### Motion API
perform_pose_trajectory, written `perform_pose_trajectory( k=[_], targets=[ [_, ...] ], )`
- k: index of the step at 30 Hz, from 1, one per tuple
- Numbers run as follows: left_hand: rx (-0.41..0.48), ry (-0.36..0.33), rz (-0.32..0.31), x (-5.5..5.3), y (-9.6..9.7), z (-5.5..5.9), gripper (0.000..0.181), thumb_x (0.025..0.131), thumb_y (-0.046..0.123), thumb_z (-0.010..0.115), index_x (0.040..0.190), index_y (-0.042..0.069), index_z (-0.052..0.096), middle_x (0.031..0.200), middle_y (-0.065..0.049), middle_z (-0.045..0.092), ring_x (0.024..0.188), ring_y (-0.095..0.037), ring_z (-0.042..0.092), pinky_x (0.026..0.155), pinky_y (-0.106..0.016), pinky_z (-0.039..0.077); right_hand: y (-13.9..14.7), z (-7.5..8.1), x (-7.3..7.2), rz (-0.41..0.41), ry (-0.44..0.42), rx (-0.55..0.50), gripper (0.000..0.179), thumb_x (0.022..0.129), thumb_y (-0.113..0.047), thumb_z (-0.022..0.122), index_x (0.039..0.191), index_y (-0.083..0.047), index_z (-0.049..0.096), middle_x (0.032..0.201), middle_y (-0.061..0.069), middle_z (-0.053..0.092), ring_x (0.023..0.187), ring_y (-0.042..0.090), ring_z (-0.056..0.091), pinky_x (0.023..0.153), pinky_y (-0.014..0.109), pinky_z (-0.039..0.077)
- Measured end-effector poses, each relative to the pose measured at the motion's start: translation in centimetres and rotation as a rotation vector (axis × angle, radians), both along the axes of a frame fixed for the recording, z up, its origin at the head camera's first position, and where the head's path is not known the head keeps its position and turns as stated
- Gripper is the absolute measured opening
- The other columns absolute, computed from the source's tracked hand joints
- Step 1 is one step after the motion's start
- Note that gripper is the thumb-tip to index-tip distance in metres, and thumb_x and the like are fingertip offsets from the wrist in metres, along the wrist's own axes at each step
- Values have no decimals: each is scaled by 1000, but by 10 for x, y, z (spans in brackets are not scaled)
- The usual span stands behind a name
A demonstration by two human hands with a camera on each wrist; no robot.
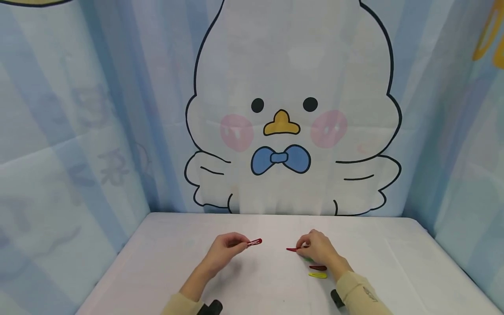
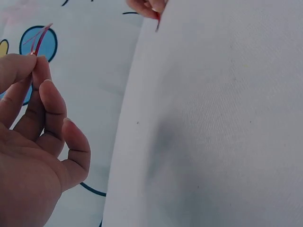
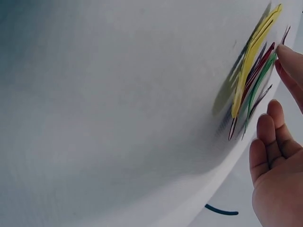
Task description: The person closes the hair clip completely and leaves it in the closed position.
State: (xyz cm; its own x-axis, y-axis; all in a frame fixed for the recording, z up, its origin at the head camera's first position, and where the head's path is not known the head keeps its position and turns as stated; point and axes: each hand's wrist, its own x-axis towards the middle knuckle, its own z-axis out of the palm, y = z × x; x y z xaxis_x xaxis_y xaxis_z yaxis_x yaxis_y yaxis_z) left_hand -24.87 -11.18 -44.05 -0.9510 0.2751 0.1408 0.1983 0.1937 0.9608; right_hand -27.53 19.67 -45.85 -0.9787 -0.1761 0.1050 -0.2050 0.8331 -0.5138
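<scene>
Thumb and index finger of my left hand pinch a red snap hair clip above the white table. Its two prongs stand apart in the left wrist view, where the clip points upward. To the right, my right hand pinches another red hair clip by one end. Just below that hand lie a dark red hair clip and a yellow hair clip. A green hair clip is beside them, mostly covered by the right hand in the head view.
The white table has a back edge against a blue-and-white curtain printed with a cartoon bird. Curtains hang on both sides too. A black wrist strap shows at the left sleeve, and another black piece at the right sleeve.
</scene>
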Motion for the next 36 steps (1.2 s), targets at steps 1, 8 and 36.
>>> perform_pose_trajectory(
  k=[1,8,36],
  targets=[
    [5,2,-1,1,1,1,14,97,12,68,106,3,73,99,-3,70,90,-18,61,81,-35,49,0,0,0,3,1,4,10,83,-15,84,84,-21,75,88,2,53,81,20,48,74,39,44],
    [39,6,-7,4,3,6,14,97,12,69,106,1,72,98,-4,69,90,-19,60,82,-35,49,0,1,2,-9,-26,-15,10,83,-17,84,89,-20,76,90,3,53,84,21,50,75,40,45],
    [50,0,-45,11,23,16,15,99,12,65,109,2,71,102,-4,69,93,-23,60,86,-36,51,-11,36,39,66,125,-355,27,88,-24,80,112,-14,73,106,-5,67,99,18,57,93,51,45]
  ],
)
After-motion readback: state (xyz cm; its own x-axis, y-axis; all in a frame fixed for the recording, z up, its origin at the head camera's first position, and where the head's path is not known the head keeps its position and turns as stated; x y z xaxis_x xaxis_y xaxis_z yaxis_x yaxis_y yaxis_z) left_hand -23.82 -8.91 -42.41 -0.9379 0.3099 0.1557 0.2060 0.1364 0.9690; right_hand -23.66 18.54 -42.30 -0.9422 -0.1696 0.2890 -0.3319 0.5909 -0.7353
